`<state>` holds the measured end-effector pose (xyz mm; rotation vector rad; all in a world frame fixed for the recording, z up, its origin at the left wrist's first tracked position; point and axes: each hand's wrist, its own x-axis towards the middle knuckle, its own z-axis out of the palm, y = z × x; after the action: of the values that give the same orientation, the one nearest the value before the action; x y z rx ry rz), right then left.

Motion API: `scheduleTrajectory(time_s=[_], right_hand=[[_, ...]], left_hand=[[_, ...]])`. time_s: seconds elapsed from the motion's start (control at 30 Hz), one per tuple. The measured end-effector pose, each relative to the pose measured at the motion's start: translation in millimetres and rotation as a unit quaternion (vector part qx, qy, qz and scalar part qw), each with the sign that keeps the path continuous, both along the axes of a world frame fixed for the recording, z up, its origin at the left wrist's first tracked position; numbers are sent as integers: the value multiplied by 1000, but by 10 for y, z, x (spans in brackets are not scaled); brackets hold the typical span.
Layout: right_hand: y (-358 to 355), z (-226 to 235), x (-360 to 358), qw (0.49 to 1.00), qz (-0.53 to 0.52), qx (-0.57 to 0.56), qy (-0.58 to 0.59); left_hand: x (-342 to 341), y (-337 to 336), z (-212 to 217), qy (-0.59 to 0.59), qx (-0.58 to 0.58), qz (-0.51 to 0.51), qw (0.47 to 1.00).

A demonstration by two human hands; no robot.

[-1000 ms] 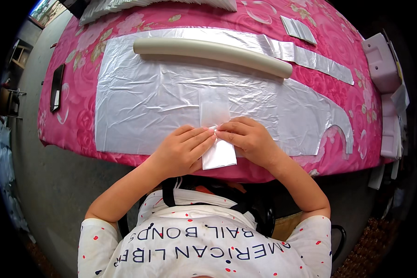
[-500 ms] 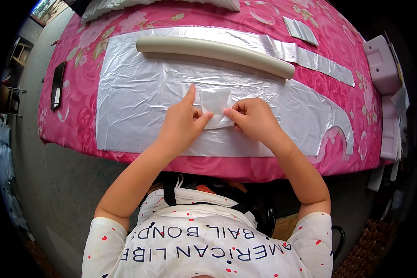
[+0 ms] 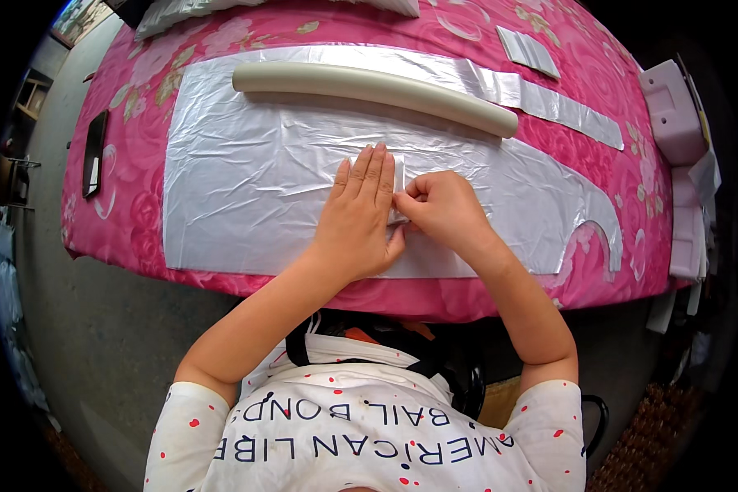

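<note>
A: Well, what is seen at the left of the frame?

B: A flat black phone [image 3: 95, 152] is laid at the left edge of the pink flowered tablecloth [image 3: 123, 221], well apart from the hands.

A: And in the middle?

B: A small folded piece of clear plastic film [image 3: 398, 176] is pressed onto the large silvery plastic sheet [image 3: 246, 197], below the long cream-coloured tube [image 3: 369, 86]. The folding appears well advanced, judging by the small packet; it is not yet released.

A: How are the hands held?

B: The left hand [image 3: 357, 217] is spread flat, fingers together, on the film. The right hand [image 3: 443, 209] is curled, the film's edge pinched.
</note>
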<state>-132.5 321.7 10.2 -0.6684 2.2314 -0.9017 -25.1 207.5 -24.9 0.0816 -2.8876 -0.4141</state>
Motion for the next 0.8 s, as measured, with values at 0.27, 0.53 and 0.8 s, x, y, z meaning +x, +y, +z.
scheduleTrajectory(time_s=[0.27, 0.53, 0.8], right_hand=[[113, 99, 170, 960, 37, 55, 272], [603, 157, 155, 962, -3, 33, 271], [615, 90, 296, 982, 49, -119, 134]], left_hand=[[20, 16, -48, 14, 51, -14, 999], [287, 60, 156, -60, 16, -89, 994], [1213, -90, 178, -94, 248, -186, 946]])
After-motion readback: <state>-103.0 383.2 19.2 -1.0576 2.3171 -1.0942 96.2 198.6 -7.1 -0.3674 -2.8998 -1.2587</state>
